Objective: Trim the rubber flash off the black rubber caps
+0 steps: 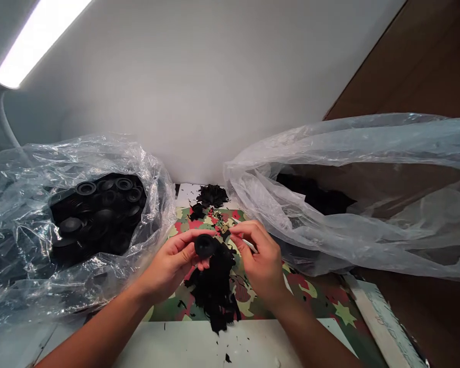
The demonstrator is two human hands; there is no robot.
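Gripping a black disc [205,246] by its left side in the left hand [178,255], between bent thumb and fingers, with its round, dished face turned toward the camera. Held near the middle of the view, between both hands, over the upper part of a heap of black scraps [213,289]. Curling the right hand [258,255] just beside the disc but apart from it, with thumb and forefinger drawn close together at the tips, near a small dark shred. Showing something pale and slim behind those fingers too; cannot tell what, nor whether gripped. Spread beneath: a camouflage sheet [308,289] in green, red and yellow, dotted with loose black crumbs, and overlapped at the near edge by a few scraps reaching onto a white surface [191,345]. Can see a smaller heap [212,196] farther back, near the wall [176,76]. Standing to the left, a clear bag [157,179], filled with many more black discs [103,220], some stacked. Lying to the right, another clear bag [253,194], gaping toward the work, with a dark mass [318,194] inside, too dim to make out. Lit from the upper left by a bright lamp [42,43] on a bendy neck.
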